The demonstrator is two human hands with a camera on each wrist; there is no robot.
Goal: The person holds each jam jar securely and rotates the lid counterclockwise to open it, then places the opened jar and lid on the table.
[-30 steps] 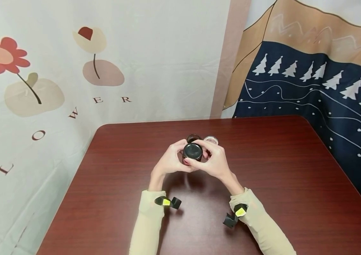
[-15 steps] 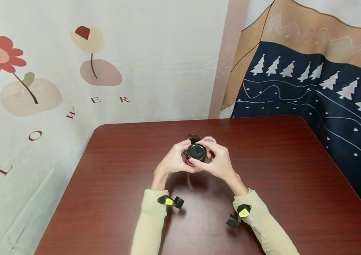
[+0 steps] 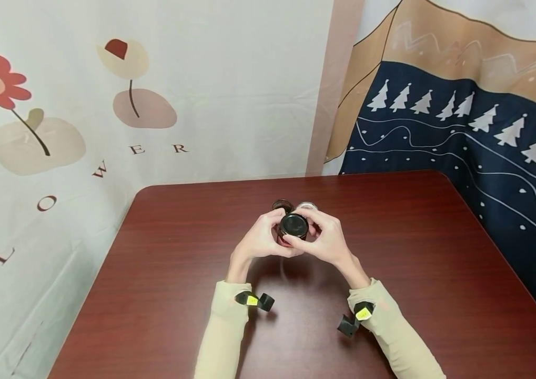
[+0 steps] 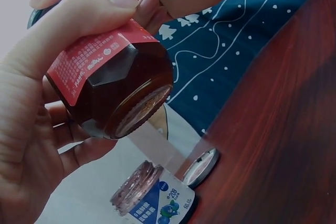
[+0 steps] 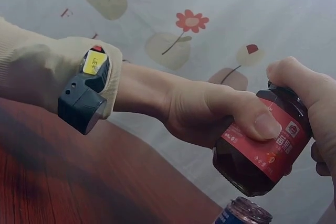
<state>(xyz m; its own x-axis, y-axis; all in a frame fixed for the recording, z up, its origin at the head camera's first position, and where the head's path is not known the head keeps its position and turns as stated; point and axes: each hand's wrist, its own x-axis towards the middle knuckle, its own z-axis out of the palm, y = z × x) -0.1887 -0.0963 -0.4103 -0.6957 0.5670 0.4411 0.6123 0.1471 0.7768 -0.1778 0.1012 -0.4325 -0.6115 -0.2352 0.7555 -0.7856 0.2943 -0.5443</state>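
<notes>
A dark glass jar (image 4: 131, 72) with a red label is held up over the table, tilted, by both hands. My left hand (image 3: 260, 237) grips it around the body, its thumb lying across the label in the left wrist view. Fingers and thumb of my right hand (image 3: 324, 239) grip the black lid (image 3: 293, 225) at its edge. The lid sits on the jar's mouth. Just beyond the hands stands an uncapped jar (image 4: 163, 198) with a blue and white label showing blueberries. A loose round lid (image 4: 201, 167) lies beside it.
Everything is on a reddish-brown wooden table (image 3: 168, 295). Its far edge meets a pale flower-printed cloth (image 3: 249, 105), with a dark blue tree-printed cloth (image 3: 419, 142) at the right. A small black camera (image 5: 81, 103) is strapped to the left wrist.
Both hands and the held jar have shifted slightly to the right. The lid is still on the jar, and the grip looks about the same. The whole view has drifted a little.
</notes>
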